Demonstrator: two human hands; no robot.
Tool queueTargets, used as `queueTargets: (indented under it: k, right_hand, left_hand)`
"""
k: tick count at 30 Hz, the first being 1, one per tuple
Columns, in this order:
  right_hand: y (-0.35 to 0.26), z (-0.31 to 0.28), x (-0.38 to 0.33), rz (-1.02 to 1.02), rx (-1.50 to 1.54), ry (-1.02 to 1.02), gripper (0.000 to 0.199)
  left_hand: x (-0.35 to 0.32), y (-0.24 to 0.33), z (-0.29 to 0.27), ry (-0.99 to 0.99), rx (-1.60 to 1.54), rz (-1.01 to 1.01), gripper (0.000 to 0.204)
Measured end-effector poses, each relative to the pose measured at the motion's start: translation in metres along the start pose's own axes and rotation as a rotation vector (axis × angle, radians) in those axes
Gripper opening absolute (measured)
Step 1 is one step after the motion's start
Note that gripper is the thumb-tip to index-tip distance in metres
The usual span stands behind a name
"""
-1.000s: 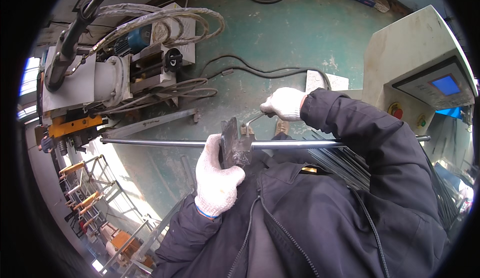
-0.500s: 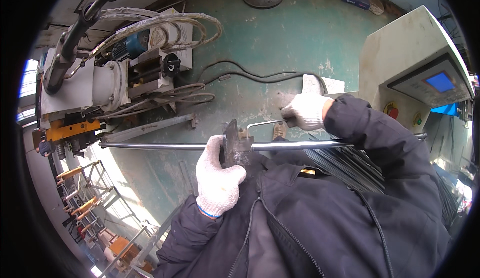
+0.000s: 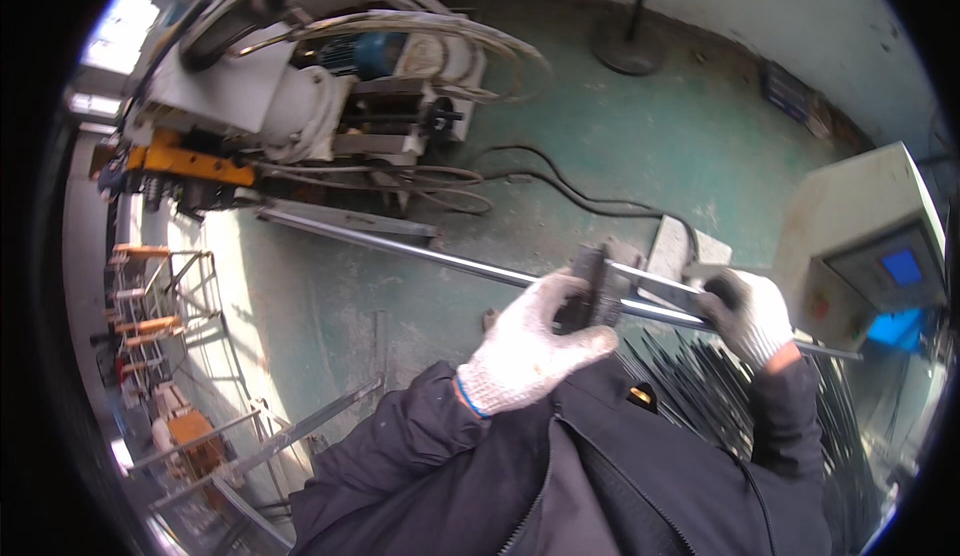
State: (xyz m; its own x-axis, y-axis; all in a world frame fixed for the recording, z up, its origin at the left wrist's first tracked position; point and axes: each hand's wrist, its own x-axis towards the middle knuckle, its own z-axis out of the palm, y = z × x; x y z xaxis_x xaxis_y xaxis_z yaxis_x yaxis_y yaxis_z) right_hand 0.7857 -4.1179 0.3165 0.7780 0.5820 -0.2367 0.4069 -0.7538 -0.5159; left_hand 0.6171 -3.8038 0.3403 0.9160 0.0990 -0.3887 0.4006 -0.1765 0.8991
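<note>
A long shiny metal rod [image 3: 430, 256] runs aslant across the view in front of me. Partway along it sits a dark, blocky metal fixture [image 3: 603, 291]. My left hand [image 3: 530, 346], in a white knit glove, holds this fixture from its left side, thumb below and fingers partly hidden behind it. To the right, my gloved right hand [image 3: 750, 316] is closed on the end of a blurred metal bar [image 3: 655, 284]. That bar reaches from the hand to the fixture, just above the rod. Motion blur hides exactly how it meets the fixture.
A machine with a blue motor [image 3: 370, 54], hoses and a yellow part [image 3: 190, 164] stands at the far left. On the right is a control cabinet [image 3: 850, 226] with a lit screen. Many dark rods [image 3: 700, 386] lie below my right hand. Metal racks [image 3: 180, 301] stand left.
My view has tilted, so the rod now slopes down to the right. My right hand has swung lower, closer to the rod; the bent bar it held above the rod now lies nearly along it.
</note>
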Motion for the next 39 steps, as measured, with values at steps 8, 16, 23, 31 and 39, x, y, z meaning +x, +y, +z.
queueTargets:
  k: [8, 16, 23, 31, 39]
  right_hand:
    - [-0.172, 0.032, -0.024, -0.049, 0.388, 0.911, 0.02]
    - [-0.45, 0.205, 0.039, -0.454, 0.392, 0.496, 0.016]
    - [-0.612, 0.285, 0.12, -0.566, 0.502, 0.29, 0.019]
    - [-0.793, 0.38, 0.29, -0.631, 0.71, 0.111, 0.029]
    - [-0.958, 0.45, 0.43, -0.664, 0.528, 0.196, 0.039]
  left_hand:
    - [-0.099, -0.113, -0.196, 0.645, 0.317, 0.324, 0.05]
    - [-0.204, -0.226, -0.476, 1.08, 0.54, 0.329, 0.04]
    - [-0.215, -0.255, -0.68, 1.21, 0.8, 0.314, 0.051]
    - [-0.199, -0.265, -0.891, 1.045, 1.018, 0.165, 0.073]
    - [-0.159, -0.264, -1.008, 0.635, 0.996, 0.132, 0.088]
